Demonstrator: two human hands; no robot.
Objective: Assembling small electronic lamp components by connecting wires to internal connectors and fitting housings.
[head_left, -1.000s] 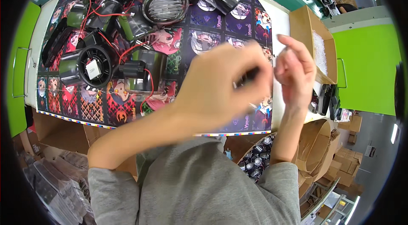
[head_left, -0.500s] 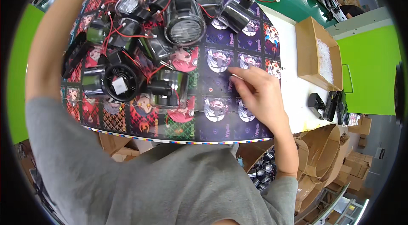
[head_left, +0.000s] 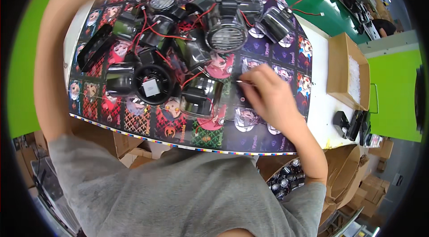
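My right hand (head_left: 271, 98) is over the right part of the printed sheet (head_left: 246, 141), thumb and forefinger pinched together. A tiny pale speck shows at the fingertips, too small to name. My left forearm (head_left: 56, 71) rises along the left side and leaves past the top edge, so the left hand is out of sight. Left of my right hand lies a cluster of clear plastic and black housings with red wires. Among them are a ribbed clear lens unit (head_left: 227, 38), a round black unit with a white square (head_left: 152, 87) and a clear cylinder (head_left: 203, 96).
An open cardboard box (head_left: 337, 69) with small translucent pieces stands on the white table to the right. Black parts (head_left: 353, 125) lie before it. Below the table edge, a carton holds several lens units (head_left: 286, 181). Another person (head_left: 384, 27) is at the far right.
The view has shifted, so the table contents appear further right. My left arm reaches further right along the top edge. The right hand's fingers have drawn closer together, nearer the housings.
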